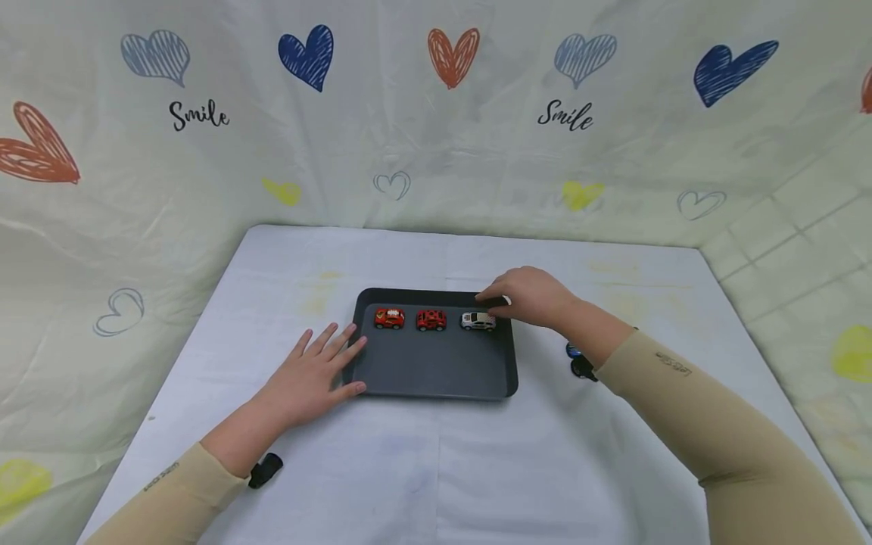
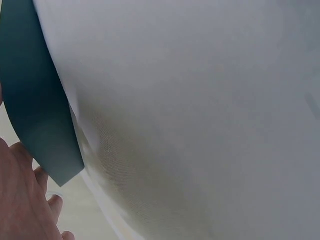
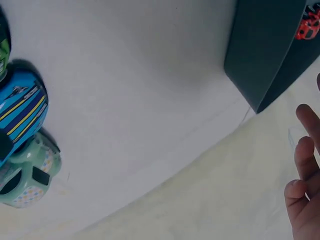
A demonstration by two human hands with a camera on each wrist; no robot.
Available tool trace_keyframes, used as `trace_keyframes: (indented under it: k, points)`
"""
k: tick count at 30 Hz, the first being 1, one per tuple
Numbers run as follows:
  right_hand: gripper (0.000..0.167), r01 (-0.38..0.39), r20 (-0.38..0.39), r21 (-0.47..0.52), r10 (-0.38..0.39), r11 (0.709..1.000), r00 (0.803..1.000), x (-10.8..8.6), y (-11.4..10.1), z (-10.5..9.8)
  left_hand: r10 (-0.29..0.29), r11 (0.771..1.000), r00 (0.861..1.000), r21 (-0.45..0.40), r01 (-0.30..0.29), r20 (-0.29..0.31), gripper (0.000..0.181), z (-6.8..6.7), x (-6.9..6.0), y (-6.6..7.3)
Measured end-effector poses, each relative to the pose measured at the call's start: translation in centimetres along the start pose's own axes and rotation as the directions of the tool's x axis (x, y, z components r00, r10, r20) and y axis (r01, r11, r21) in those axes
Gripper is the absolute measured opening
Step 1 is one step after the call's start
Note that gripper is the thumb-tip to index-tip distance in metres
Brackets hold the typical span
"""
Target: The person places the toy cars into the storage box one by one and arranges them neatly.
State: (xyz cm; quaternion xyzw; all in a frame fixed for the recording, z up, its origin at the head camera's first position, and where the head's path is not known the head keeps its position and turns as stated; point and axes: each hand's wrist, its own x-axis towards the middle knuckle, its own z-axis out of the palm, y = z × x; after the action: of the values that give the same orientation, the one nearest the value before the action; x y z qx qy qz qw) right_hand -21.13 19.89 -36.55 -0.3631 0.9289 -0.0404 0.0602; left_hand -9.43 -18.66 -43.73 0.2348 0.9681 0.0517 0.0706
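L hand splayed @ tray L rim; R hand @ white car, grip unclear.

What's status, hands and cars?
Left hand spread at tray, left side. Right hand at white car, grip unclear. Red cars lined up alongside. No obstruction visible.

At upper right, a dark tray stands on the white tabletop, with part of a red, black-marked toy visible inside. Below it, the right hand enters with fingers loosely bent. At left, a striped blue toy lies close beside a mint-green toy car.
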Motion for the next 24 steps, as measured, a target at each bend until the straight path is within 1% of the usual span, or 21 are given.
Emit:
trace_keyframes:
  k: [3,6,9,12,17,19,24]
  points:
    - [0.034,-0.025,-0.007,0.016,0.025,1.000,1.000,-0.8,0.6,-0.3,-0.004,1.000,1.000,-0.003,0.004,0.008,0.083,0.0,0.1,0.0]
    - [0.036,-0.045,-0.004,0.032,0.045,0.998,0.999,-2.1,1.4,-0.5,-0.002,1.000,1.000,-0.011,0.002,0.002,0.082,0.0,0.0,0.0]
    - [0.037,-0.058,0.008,0.038,0.058,0.998,0.998,-3.6,2.3,-0.4,-0.002,1.000,1.000,-0.010,0.002,-0.003,0.081,0.0,0.0,0.0]
    - [0.038,-0.063,0.021,0.018,0.063,0.998,0.998,-5.4,3.4,-0.1,0.000,1.000,1.000,-0.007,0.000,-0.001,0.081,0.0,-0.1,0.0]
    - [0.036,-0.093,0.042,-0.009,0.094,0.996,0.995,-8.5,5.3,0.3,0.005,1.000,1.000,0.005,-0.005,0.003,0.082,0.1,0.0,0.0]
    - [0.035,-0.109,0.057,-0.004,0.109,0.994,0.992,-9.6,6.0,0.3,0.005,1.000,1.000,0.005,-0.005,0.004,0.082,0.1,0.0,-0.1]
    - [0.033,-0.136,0.080,0.011,0.135,0.991,0.988,-11.5,7.4,0.2,0.002,1.000,1.000,-0.006,-0.002,0.008,0.082,0.1,0.0,-0.1]
